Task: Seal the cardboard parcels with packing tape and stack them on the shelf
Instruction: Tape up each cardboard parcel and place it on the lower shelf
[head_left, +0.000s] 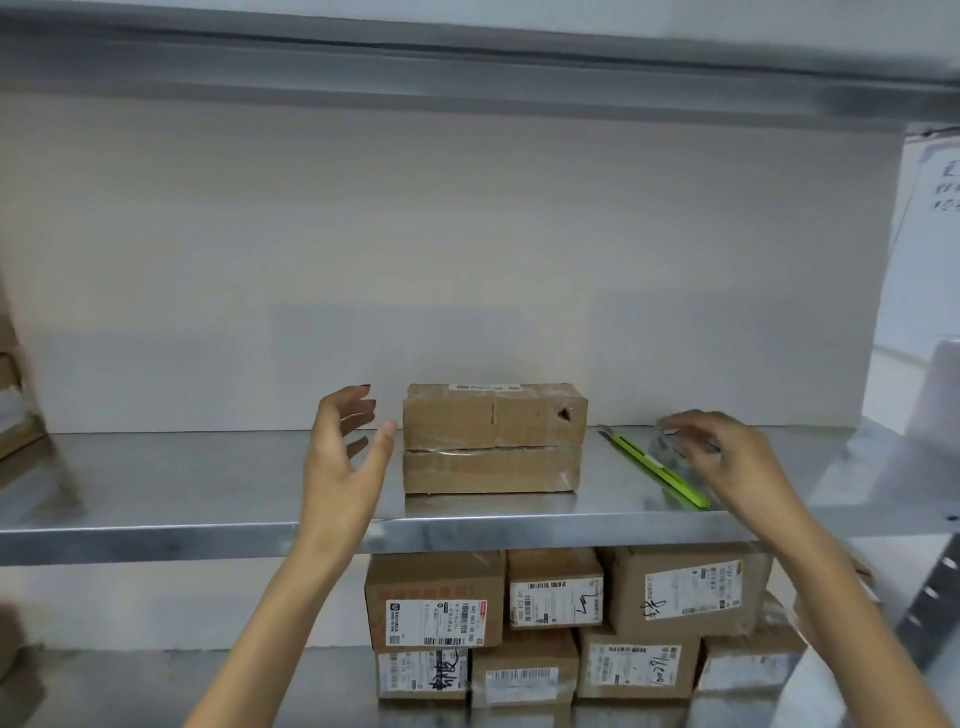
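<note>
I think the left hand (345, 452) should hold the brown parcel (493, 441) still while the right hand (727, 457) gets a good hold of the tape roll (667, 449). The parcel sits in the middle of the shelf (208, 483). The left hand is just beside its left end, fingers (358, 397) spread and holding nothing. The right hand is over the roll by the green knife (654, 473), too blurry to tell if it holds anything.

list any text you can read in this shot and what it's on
"500 E72 071", probably: sideways on white label of middle brown cardboard box, lower shelf
Other white shipping labels: print too small
Black marker scrawls: illegible
White strip on brown cardboard parcel above: blurred
Whiteboard writing: blurred
</note>
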